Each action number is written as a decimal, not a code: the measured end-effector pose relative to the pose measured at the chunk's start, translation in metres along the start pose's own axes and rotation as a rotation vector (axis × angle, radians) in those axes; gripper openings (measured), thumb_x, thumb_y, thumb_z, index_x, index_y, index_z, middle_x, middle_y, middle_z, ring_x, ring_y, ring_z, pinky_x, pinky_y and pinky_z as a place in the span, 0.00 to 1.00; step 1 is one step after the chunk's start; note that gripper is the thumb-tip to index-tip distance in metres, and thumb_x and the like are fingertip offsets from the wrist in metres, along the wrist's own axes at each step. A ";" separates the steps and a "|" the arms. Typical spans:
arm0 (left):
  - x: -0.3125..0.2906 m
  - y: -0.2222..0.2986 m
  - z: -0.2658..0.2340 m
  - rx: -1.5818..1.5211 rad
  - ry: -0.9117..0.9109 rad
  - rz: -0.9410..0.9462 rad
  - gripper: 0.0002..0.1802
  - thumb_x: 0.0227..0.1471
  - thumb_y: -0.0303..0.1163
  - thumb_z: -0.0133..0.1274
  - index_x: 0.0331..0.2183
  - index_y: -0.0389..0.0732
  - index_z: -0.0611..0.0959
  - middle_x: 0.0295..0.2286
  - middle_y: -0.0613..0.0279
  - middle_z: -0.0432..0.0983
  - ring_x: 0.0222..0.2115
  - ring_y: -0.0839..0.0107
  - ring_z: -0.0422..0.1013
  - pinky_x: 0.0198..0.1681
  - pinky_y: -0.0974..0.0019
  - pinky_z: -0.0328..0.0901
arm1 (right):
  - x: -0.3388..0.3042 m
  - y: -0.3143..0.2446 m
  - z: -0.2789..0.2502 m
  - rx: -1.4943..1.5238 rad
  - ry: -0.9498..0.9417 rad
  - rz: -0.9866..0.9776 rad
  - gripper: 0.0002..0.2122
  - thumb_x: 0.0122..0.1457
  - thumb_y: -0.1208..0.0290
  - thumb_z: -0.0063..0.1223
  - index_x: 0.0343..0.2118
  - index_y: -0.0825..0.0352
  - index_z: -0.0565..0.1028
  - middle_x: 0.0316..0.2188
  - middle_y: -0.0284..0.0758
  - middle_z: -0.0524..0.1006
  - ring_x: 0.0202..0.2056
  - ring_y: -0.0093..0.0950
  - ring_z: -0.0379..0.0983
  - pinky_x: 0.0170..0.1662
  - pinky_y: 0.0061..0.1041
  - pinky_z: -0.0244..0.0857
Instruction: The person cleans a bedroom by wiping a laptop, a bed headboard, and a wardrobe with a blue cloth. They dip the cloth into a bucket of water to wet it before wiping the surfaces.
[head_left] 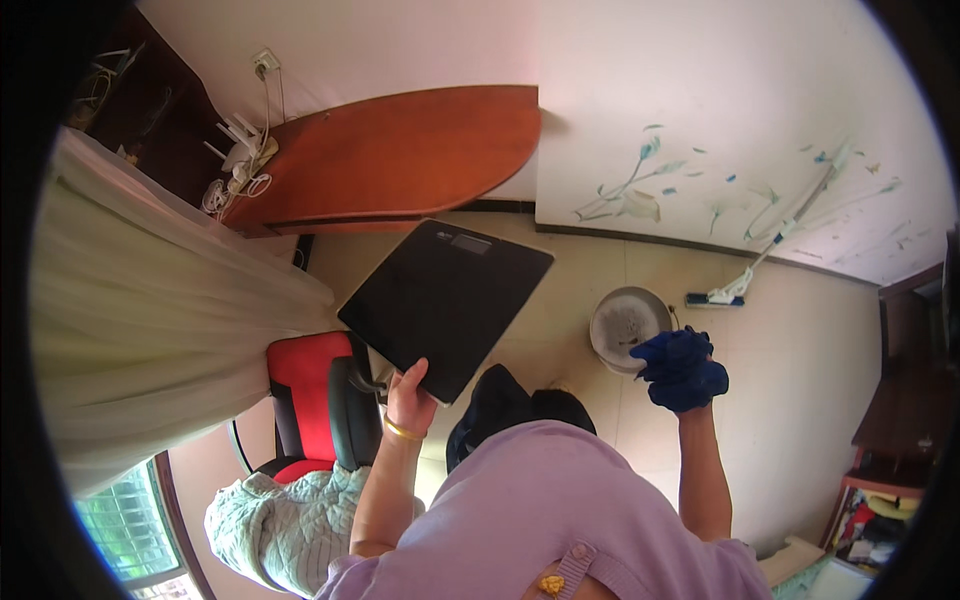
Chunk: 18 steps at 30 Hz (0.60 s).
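Note:
A black square bathroom scale (450,300) with a small grey display near its far edge is tilted up in front of me. My left hand (409,398) grips its near corner, thumb on top and the other fingers hidden beneath. Off to the right, my right hand (708,392) is closed round a bunched dark blue cloth (682,370), which covers most of the fingers. A round bucket (597,345) with greyish contents stands on the floor just left of and beyond the cloth.
A flat mop (722,298) leans on the wall beyond the bucket. A reddish-brown wooden desk (400,150) with a white router (240,145) is at the far left. A red and black chair (303,385) and a quilted cover (285,525) stand left, beside a pale curtain (150,300).

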<state>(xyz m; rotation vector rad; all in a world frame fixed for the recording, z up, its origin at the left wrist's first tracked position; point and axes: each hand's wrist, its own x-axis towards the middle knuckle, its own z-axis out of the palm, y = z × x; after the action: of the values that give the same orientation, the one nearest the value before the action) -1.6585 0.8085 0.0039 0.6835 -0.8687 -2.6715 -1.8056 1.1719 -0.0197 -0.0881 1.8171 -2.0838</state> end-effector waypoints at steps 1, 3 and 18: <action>0.020 0.004 0.007 0.008 0.019 0.037 0.24 0.47 0.22 0.46 0.49 0.36 0.65 0.46 0.57 0.65 0.47 0.62 0.63 0.51 0.61 0.58 | 0.017 -0.007 0.004 0.396 -0.025 0.127 0.05 0.50 0.68 0.44 0.27 0.63 0.69 0.27 0.31 0.70 0.36 0.30 0.69 0.33 0.31 0.64; 0.067 0.008 0.010 0.025 0.055 0.090 0.23 0.48 0.22 0.46 0.48 0.37 0.66 0.46 0.58 0.66 0.47 0.62 0.63 0.51 0.60 0.58 | 0.043 -0.007 0.008 0.790 -0.059 0.233 0.08 0.53 0.65 0.40 0.28 0.64 0.68 0.29 0.34 0.70 0.38 0.34 0.68 0.34 0.32 0.64; 0.364 0.008 0.031 -0.178 0.043 0.119 0.18 0.48 0.20 0.47 0.43 0.45 0.70 0.39 0.64 0.68 0.38 0.70 0.67 0.39 0.66 0.68 | 0.144 -0.001 0.109 0.708 0.197 0.131 0.12 0.58 0.65 0.32 0.36 0.65 0.68 0.33 0.37 0.71 0.37 0.34 0.68 0.37 0.29 0.65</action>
<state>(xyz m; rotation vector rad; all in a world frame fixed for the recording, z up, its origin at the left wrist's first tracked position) -1.9863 0.6832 -0.0984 0.6242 -0.6300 -2.5782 -1.9086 1.0234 -0.0284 0.4201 1.0374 -2.5664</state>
